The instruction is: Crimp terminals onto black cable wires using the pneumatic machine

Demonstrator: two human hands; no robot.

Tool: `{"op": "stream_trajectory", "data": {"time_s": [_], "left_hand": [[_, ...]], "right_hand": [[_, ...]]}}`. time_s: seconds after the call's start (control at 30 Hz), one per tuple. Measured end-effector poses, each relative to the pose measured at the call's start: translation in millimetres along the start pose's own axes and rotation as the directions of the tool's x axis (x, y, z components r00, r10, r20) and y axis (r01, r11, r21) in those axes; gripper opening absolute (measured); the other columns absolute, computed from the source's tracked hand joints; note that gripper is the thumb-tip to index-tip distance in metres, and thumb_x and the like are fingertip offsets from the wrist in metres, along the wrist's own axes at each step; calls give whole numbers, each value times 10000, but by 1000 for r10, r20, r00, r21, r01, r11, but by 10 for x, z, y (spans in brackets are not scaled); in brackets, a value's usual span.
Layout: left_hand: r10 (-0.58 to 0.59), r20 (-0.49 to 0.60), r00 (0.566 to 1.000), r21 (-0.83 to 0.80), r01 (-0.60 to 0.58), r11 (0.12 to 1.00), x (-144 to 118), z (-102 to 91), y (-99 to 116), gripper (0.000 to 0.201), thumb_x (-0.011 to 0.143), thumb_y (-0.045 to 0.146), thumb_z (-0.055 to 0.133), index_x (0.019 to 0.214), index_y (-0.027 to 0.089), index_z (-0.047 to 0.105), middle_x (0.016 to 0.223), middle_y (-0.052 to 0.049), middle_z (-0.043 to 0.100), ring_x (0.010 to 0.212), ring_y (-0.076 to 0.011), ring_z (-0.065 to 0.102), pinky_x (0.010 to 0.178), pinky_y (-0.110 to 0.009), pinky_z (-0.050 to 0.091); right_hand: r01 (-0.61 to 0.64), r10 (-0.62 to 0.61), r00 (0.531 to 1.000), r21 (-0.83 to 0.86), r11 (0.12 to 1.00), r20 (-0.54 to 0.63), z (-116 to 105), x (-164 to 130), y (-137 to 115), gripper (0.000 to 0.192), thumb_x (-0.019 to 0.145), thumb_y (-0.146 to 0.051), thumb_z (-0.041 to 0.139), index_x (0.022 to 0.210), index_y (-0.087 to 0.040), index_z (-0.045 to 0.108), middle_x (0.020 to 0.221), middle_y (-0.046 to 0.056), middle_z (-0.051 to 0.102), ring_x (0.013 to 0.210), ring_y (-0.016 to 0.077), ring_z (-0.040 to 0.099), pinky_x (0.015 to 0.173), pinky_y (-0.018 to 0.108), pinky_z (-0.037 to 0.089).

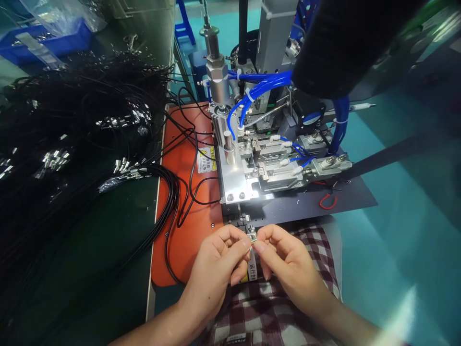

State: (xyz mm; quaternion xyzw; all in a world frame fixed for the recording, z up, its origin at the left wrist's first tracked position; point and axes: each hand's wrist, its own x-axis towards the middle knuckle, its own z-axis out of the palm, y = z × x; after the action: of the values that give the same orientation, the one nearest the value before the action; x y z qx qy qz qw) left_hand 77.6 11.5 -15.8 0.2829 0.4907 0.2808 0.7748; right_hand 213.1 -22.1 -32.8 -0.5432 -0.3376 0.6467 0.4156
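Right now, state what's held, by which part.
The left hand and right hand pinch thin coloured wires, a little showing between them; whether near an end cannot be told.

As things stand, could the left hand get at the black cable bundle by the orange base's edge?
Probably yes: nothing seems to block the way across the orange base to the black cable bundle. The left hand pinches thin wires with the right hand, though, so might need freeing.

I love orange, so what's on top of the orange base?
Black cables, screws and a label are on the base. The left hand hides part; what's there can't be seen.
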Motion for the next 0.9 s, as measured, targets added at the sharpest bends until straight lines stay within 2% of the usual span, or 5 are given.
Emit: {"op": "stream_trajectory", "data": {"time_s": [0.27,0.5,0.7,0.77,0.9], "left_hand": [[11,-29,1000,38,-10,999,13,4,-13,204,772,278,636,689,155,496,464,97,434,337,-1,265,412,-175,197],[14,-10,1000,26,-14,1000,-1,1,-37,185,794,256,610,689,152,498,518,77,472,349,-1,299,419,-179,209],[29,-16,999,8,-29,1000,-7,3,-54,180,798,273,607,713,154,501,613,47,538,356,1,328,410,-181,186],[24,-15,1000,22,-24,999,-8,0,-56,171,801,268,607,722,160,501,558,59,521,352,-7,321,410,-182,189],[21,4,1000,84,-21,996,-13,-13,-57,197,829,311,590,722,170,504,377,101,389,343,-28,279,423,-185,189]], "right_hand": [[29,-35,998,-97,995,-59,-19,39,-34,167,812,-325,600,777,-169,554,554,-58,474,486,88,426,468,210,351],[65,-65,998,-121,990,4,-27,5,22,173,890,-328,519,784,-190,514,564,-61,454,504,94,402,482,218,339],[100,-99,995,-129,987,12,-33,-24,61,191,911,-336,497,785,-194,498,587,-54,456,522,100,409,493,225,342],[80,-80,997,-98,992,11,-25,-22,66,201,913,-346,494,780,-195,491,576,-58,450,516,99,403,488,223,339],[73,-75,997,-98,993,-16,-35,-1,78,195,901,-349,518,788,-191,507,579,-58,463,516,97,428,492,217,350]]}}
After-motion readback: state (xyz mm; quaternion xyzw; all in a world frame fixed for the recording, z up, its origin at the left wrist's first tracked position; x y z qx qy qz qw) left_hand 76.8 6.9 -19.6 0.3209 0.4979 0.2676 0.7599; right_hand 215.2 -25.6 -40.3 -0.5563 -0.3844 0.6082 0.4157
